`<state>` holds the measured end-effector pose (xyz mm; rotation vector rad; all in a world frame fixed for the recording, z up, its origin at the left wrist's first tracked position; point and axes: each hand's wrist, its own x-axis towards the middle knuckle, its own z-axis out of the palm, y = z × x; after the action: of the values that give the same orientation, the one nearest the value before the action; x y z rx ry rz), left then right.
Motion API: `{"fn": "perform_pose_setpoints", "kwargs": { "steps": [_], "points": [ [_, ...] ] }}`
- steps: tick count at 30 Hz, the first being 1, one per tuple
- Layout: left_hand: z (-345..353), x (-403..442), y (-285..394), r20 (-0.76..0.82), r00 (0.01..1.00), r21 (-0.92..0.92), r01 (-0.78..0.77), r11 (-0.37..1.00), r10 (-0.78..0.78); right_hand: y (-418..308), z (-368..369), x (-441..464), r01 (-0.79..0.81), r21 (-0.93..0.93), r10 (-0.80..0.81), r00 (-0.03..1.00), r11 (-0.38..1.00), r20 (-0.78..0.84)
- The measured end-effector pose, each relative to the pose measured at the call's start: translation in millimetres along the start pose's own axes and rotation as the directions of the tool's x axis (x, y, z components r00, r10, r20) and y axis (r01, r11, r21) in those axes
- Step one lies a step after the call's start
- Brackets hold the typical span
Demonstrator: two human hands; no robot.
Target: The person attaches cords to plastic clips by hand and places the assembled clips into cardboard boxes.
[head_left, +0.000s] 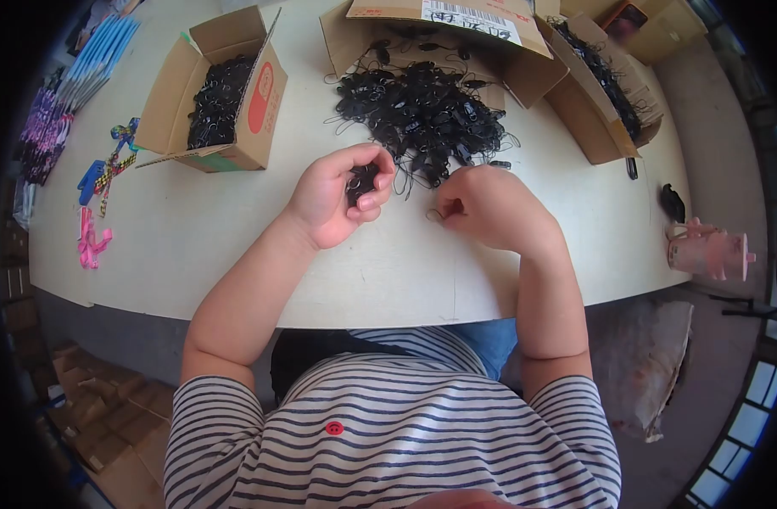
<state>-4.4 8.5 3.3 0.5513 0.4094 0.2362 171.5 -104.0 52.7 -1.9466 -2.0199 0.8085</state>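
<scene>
A heap of small black clips with thin loops (427,114) lies on the white table in front of an open cardboard box. My left hand (338,193) is turned palm up just left of the heap's near edge, its fingers curled around several black clips (361,182). At the right of the heap's near edge is my right hand (482,206), back up, its fingers pinched together. A thin loop (433,215) shows at its fingertips; what else it holds is hidden.
An open carton (259,114) of black pieces stands at back left, a large carton (533,51) behind the heap, another at right. Colourful straps (109,174) lie left. A pink cup (709,253) sits at the right edge.
</scene>
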Motion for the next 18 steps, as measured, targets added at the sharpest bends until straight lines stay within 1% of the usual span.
{"fn": "perform_pose_setpoints", "kwargs": {
  "steps": [1, 3, 4, 6, 7, 9, 10, 12, 14, 15, 18],
  "points": [
    [0, 0, -1, -0.025, 1.000, 0.032, 0.016, 0.999, -0.015, 2, 2, 0, 0.088, 0.083, -0.083, 0.994, 0.993, -0.067],
    [1, 1, -2, -0.072, 0.997, 0.091, 0.045, 0.995, -0.038, 1, 0, 0, 0.175, 0.267, -0.129, 0.975, 0.948, -0.184],
    [3, 1, -3, -0.100, 0.994, 0.114, 0.064, 0.991, -0.052, -4, -2, -1, 0.175, 0.374, -0.095, 0.970, 0.911, -0.223],
    [7, 0, -5, -0.163, 0.983, 0.159, 0.106, 0.982, -0.080, -4, 2, 1, 0.211, 0.576, -0.064, 0.962, 0.790, -0.265],
    [7, 0, -6, -0.131, 0.986, 0.172, 0.124, 0.977, -0.102, 2, 11, 3, 0.242, 0.665, -0.070, 0.959, 0.707, -0.274],
    [6, 1, -8, -0.066, 0.987, 0.201, 0.159, 0.967, -0.149, 6, 21, 7, 0.278, 0.768, -0.054, 0.951, 0.577, -0.303],
    [6, 0, -8, -0.023, 0.984, 0.208, 0.177, 0.962, -0.176, 4, 25, 9, 0.287, 0.791, -0.034, 0.947, 0.541, -0.320],
    [6, -2, -8, 0.064, 0.972, 0.224, 0.208, 0.952, -0.228, 3, 25, 10, 0.300, 0.791, 0.027, 0.928, 0.534, -0.371],
    [8, -3, -9, 0.030, 0.987, 0.264, 0.146, 0.953, -0.160, 4, 22, 12, 0.299, 0.749, 0.105, 0.892, 0.592, -0.439],
    [9, -4, -9, 0.013, 0.992, 0.284, 0.116, 0.952, -0.125, 4, 21, 12, 0.293, 0.753, 0.105, 0.896, 0.589, -0.431],
    [11, 0, -13, -0.077, 0.989, 0.459, -0.075, 0.885, 0.124, 4, 21, 11, 0.273, 0.762, 0.104, 0.908, 0.587, -0.405]
  ]
}}
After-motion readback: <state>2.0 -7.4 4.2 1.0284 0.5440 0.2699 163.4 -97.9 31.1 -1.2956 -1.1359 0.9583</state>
